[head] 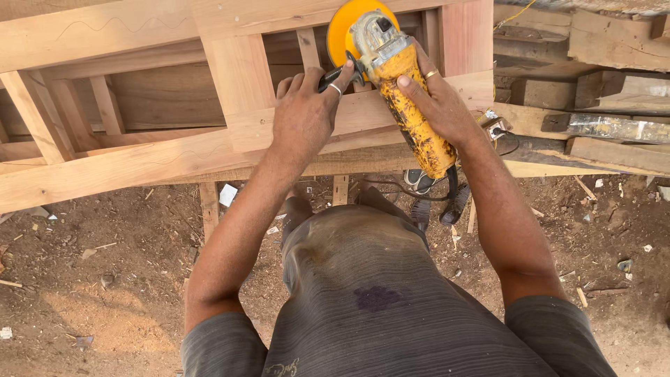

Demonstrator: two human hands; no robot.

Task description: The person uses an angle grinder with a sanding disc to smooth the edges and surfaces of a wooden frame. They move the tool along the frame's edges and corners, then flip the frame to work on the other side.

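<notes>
A worn yellow angle grinder with a yellow disc rests over a pale wooden frame. My right hand wraps around the grinder's body, a ring on one finger. My left hand grips the dark side handle near the disc, also wearing a ring. The disc sits against an upright piece of the frame at the top centre. A black cord hangs from the grinder's rear end.
Rough timber pieces are stacked at the right. A small socket block lies on the plank beside my right wrist. Below is dirt ground with sawdust and wood scraps. Sandals lie under the frame.
</notes>
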